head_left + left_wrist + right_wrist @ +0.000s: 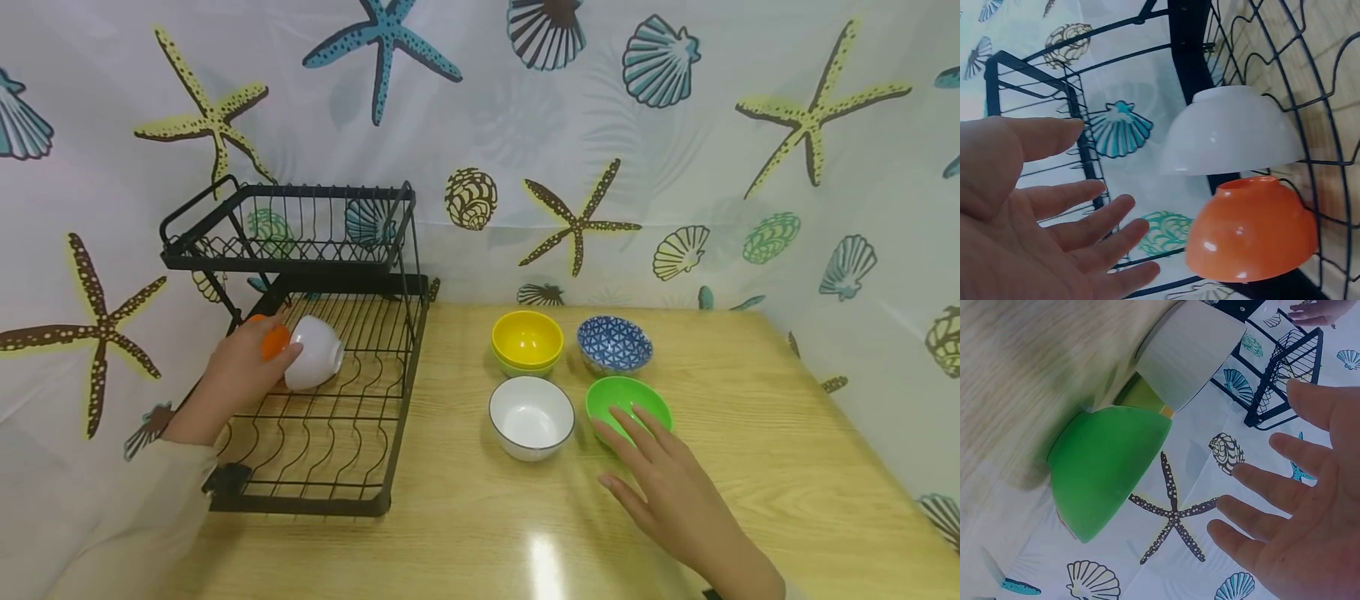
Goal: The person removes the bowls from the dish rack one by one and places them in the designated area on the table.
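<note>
My left hand (251,362) is over the lower tier of a black dish rack (326,504). In the left wrist view its fingers are spread and apart from two bowls: a white bowl (1235,134) and an orange bowl (1254,231). Both bowls stand on their sides among the wires. On the right, my right hand (667,492) hovers near a green bowl (628,408), fingers extended and holding nothing. The right wrist view shows a gap between this hand (1297,500) and the green bowl (1110,469).
Left of the green bowl sits a white bowl with a dark rim (531,417). Behind are a yellow bowl (527,340), stacked in a light green one, and a blue patterned bowl (615,343). A printed curtain (480,125) hangs behind the wooden table (450,542).
</note>
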`<state>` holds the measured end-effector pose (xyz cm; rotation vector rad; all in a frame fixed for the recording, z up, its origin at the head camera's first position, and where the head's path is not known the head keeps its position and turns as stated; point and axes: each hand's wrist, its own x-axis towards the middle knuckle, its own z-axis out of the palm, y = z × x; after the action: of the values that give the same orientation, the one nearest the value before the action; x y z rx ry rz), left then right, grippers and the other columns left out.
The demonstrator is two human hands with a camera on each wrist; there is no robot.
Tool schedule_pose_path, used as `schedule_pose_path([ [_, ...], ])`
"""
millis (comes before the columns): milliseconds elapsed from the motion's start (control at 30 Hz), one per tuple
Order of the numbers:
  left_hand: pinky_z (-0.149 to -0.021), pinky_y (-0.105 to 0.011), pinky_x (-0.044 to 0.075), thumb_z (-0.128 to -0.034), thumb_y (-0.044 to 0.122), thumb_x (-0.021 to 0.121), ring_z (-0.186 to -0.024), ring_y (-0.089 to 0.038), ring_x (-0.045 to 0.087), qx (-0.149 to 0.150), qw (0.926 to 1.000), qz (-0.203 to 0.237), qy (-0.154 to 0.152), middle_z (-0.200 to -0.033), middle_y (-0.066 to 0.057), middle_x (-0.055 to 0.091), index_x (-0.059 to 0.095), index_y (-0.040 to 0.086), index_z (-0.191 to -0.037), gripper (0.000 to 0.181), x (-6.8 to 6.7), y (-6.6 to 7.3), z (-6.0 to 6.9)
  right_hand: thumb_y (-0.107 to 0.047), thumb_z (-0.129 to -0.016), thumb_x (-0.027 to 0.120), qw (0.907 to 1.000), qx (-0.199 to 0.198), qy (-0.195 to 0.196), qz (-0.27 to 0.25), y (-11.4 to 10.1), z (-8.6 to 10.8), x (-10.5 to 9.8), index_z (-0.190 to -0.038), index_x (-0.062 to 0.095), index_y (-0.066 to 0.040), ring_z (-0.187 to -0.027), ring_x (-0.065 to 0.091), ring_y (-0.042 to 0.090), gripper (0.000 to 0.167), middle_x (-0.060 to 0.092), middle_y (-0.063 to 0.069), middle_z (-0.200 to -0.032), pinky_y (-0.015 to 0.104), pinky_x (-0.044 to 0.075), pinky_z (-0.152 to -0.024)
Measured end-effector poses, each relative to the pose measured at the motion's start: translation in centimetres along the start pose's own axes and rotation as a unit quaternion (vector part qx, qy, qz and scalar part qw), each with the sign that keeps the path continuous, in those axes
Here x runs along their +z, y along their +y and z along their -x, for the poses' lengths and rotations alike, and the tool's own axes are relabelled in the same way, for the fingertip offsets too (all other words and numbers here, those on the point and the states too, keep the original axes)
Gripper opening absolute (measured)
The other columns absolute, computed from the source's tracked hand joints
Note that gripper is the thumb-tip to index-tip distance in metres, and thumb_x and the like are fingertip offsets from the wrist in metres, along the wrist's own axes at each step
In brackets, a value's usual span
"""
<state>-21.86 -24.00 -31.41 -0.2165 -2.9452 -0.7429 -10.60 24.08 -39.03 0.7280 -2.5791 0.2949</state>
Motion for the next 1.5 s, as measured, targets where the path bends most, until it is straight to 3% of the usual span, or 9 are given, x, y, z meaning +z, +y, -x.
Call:
schedule_pose_path([
  [100,-0.094,-0.071,0.037,-0.0983,0.029,0.052,-0.120,-0.058,0.039,-0.040,0.9984,0.006,-0.040,-0.136,-0.040,0.037,0.033,-0.016,-0.138,0.063,0.2,-0.6,-0.3,-0.029,-0.087,0.069,1.0000,0.003,-0.007,0.002,-0.1,0.0,0.0,-0.139,0.050,-0.016,-0.130,0.041,0.041,0.057,0.045,0.013,-0.145,0.059,0.040,-0.101],
  [233,-0.097,-0.068,0.037,-0.0993,0.030,0.050,-0.122,-0.057,0.037,-0.071,0.9939,0.024,-0.081,-0.138,-0.041,0.035,0.030,-0.018,-0.139,0.066,0.4,-1.3,-0.8,-0.031,-0.088,0.068,0.9999,0.002,-0.011,0.003,-0.1,0.0,0.0,-0.138,0.051,-0.014,-0.130,0.041,0.041,0.055,0.044,0.013,-0.145,0.059,0.041,-0.101],
  [400,-0.098,-0.065,0.039,-0.0999,0.033,0.049,-0.123,-0.053,0.039,-0.091,0.9882,0.060,-0.107,-0.137,-0.039,0.037,0.028,-0.016,-0.141,0.067,1.0,-2.3,-1.3,-0.038,-0.093,0.060,0.9999,-0.011,0.001,-0.002,0.0,0.0,0.1,-0.137,0.052,-0.012,-0.128,0.043,0.042,0.051,0.046,0.014,-0.144,0.059,0.042,-0.099],
  [567,-0.090,-0.053,0.051,-0.1003,0.031,0.050,-0.113,-0.048,0.050,-0.112,0.9794,0.111,-0.127,-0.134,-0.038,0.041,0.027,-0.014,-0.142,0.066,1.8,-3.5,-1.7,-0.042,-0.096,0.054,0.9997,-0.020,0.009,-0.005,0.0,0.0,0.3,-0.135,0.053,-0.011,-0.127,0.043,0.043,0.050,0.046,0.015,-0.143,0.059,0.042,-0.098],
  [667,-0.089,-0.048,0.054,-0.1005,0.027,0.050,-0.108,-0.045,0.055,-0.117,0.9748,0.140,-0.128,-0.135,-0.038,0.041,0.026,-0.014,-0.143,0.064,2.2,-4.1,-2.0,-0.042,-0.097,0.053,0.9997,-0.023,0.012,-0.004,0.0,0.1,0.4,-0.134,0.054,-0.010,-0.126,0.044,0.043,0.050,0.047,0.016,-0.142,0.060,0.042,-0.097],
  [867,-0.095,-0.051,0.049,-0.1010,0.030,0.049,-0.113,-0.045,0.053,-0.119,0.9692,0.171,-0.132,-0.135,-0.038,0.040,0.025,-0.013,-0.144,0.065,2.7,-4.6,-2.3,-0.045,-0.097,0.050,0.9998,-0.020,0.006,-0.002,-0.1,0.2,0.5,-0.135,0.054,-0.012,-0.127,0.044,0.042,0.050,0.047,0.015,-0.142,0.059,0.040,-0.099],
  [1167,-0.091,-0.047,0.052,-0.1011,0.031,0.048,-0.108,-0.041,0.054,-0.116,0.9747,0.162,-0.101,-0.129,-0.035,0.047,0.037,-0.013,-0.138,0.059,3.3,-4.5,-2.3,-0.037,-0.092,0.061,0.9999,-0.013,-0.009,0.001,-0.1,0.3,0.8,-0.137,0.052,-0.015,-0.127,0.043,0.041,0.050,0.046,0.014,-0.142,0.060,0.039,-0.100],
  [1500,-0.093,-0.048,0.052,-0.1025,0.029,0.045,-0.108,-0.041,0.055,-0.126,0.9735,0.170,-0.088,-0.133,-0.037,0.043,0.040,-0.017,-0.132,0.055,4.0,-5.3,-2.4,-0.031,-0.087,0.068,0.9998,-0.007,-0.018,0.003,-0.2,0.5,0.8,-0.137,0.052,-0.015,-0.128,0.043,0.041,0.055,0.046,0.014,-0.143,0.060,0.040,-0.099],
])
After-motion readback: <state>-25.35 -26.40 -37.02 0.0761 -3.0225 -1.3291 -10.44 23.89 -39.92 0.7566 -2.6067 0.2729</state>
